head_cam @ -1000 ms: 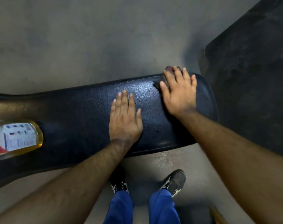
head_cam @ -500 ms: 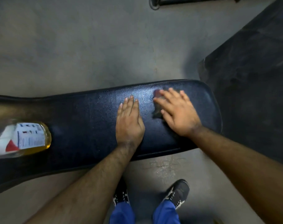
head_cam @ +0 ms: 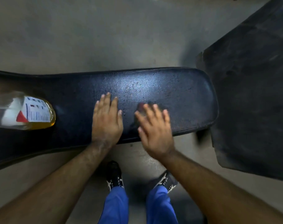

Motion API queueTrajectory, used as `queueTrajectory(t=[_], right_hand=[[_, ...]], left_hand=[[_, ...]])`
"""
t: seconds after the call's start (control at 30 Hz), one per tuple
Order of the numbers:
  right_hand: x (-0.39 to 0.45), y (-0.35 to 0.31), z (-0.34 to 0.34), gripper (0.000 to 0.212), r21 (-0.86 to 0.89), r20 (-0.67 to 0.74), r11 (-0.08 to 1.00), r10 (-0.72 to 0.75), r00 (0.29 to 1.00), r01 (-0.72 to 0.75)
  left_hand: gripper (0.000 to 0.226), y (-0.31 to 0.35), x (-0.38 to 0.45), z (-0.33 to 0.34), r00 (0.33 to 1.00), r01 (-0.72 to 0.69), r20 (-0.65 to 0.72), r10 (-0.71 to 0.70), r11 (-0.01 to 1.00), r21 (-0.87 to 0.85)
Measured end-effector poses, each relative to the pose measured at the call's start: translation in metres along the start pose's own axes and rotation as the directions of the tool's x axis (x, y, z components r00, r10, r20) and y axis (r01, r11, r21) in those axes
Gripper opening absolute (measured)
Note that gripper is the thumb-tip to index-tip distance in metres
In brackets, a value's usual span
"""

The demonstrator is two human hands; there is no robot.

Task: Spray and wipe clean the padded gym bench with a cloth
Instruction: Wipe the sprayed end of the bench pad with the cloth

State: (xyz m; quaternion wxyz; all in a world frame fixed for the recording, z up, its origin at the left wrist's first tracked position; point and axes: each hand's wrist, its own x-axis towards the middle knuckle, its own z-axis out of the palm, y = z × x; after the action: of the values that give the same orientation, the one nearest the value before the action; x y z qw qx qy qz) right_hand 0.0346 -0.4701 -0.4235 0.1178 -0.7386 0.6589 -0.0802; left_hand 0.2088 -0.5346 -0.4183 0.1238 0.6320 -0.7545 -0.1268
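Head view looks straight down on a dark padded gym bench (head_cam: pixel 178 88) that runs across the frame from nine o'clock to three o'clock, its rounded end at the three o'clock side. The left hand (head_cam: pixel 106 120) lies flat on the near half of the pad, palm down, fingers straight and close together, gripping nothing. Just beside it toward three o'clock, the right hand (head_cam: pixel 155 131) is spread over the near edge of the bench, fingers splayed and blurred; under its fingertips shows a small dark cloth (head_cam: pixel 141 106) with a reddish patch, pressed against the pad rather than clenched, as far as the blur lets me judge. The vinyl around the cloth looks speckled and slightly glossy. At nine o'clock a clear bottle (head_cam: pixel 29 113) of amber liquid with a white, red and blue label lies on its side on the bench, well apart from both hands. Toward six o'clock, two black shoes (head_cam: pixel 115 176) and blue trouser legs (head_cam: pixel 115 206) stand on the grey floor (head_cam: pixel 105 29). A dark floor mat (head_cam: pixel 253 94) fills the three o'clock side, just beside the bench end.
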Motion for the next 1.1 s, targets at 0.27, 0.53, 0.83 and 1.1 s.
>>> queueTrajectory(t=[0.27, 0.53, 0.83, 1.1], right_hand=[[0.063, 0.009, -0.009, 0.062, -0.012, -0.018, 0.934, 0.356, 0.934, -0.357], [0.118, 0.013, -0.019, 0.065, -0.01, 0.088, 0.937, 0.348, 0.933, -0.349], [0.163, -0.013, -0.005, 0.058, 0.02, 0.058, 0.979, 0.199, 0.978, -0.201], [0.146, 0.013, -0.012, 0.057, 0.027, 0.068, 0.998, 0.05, 0.996, -0.051]], left_hand=[[0.054, -0.044, 0.009, -0.014, 0.999, -0.025, -0.034, 0.028, 0.994, 0.105], [0.057, -0.045, 0.006, -0.007, 0.999, -0.018, -0.032, 0.023, 0.989, 0.149], [0.048, -0.048, 0.006, -0.001, 0.991, 0.001, -0.134, 0.004, 0.999, 0.039], [0.049, -0.047, 0.007, -0.002, 0.985, 0.043, -0.169, -0.041, 0.999, 0.004]])
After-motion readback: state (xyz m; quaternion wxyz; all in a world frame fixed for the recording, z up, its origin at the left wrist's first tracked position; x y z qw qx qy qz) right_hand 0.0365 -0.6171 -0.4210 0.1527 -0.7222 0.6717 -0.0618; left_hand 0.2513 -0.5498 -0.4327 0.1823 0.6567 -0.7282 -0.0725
